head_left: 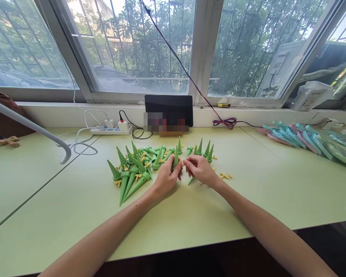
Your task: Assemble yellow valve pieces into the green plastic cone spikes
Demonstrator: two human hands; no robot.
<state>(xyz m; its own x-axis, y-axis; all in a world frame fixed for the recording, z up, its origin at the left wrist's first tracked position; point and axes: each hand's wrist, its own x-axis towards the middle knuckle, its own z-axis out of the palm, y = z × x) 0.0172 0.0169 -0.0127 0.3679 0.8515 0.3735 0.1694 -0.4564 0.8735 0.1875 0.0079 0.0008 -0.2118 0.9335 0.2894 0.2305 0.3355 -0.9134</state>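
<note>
My left hand (168,174) is closed around a green plastic spike (176,156), which points up out of the fingers. At its side, my right hand (200,168) pinches a small yellow piece (182,163) against the spike; the fingers hide most of that piece. Left of my hands lies a pile of green spikes (132,169) with yellow valve-like pieces among them. A few more green spikes (204,149) stand tip up just beyond my right hand. Several loose yellow pieces (225,176) lie to the right of it.
A dark tablet (168,109) leans by the window wall. Left of it is a white power strip (111,130) with cables. A grey curved rod (31,129) reaches in from the left. Blue and pink plastic packets (302,138) lie at right on the pale green table (276,192).
</note>
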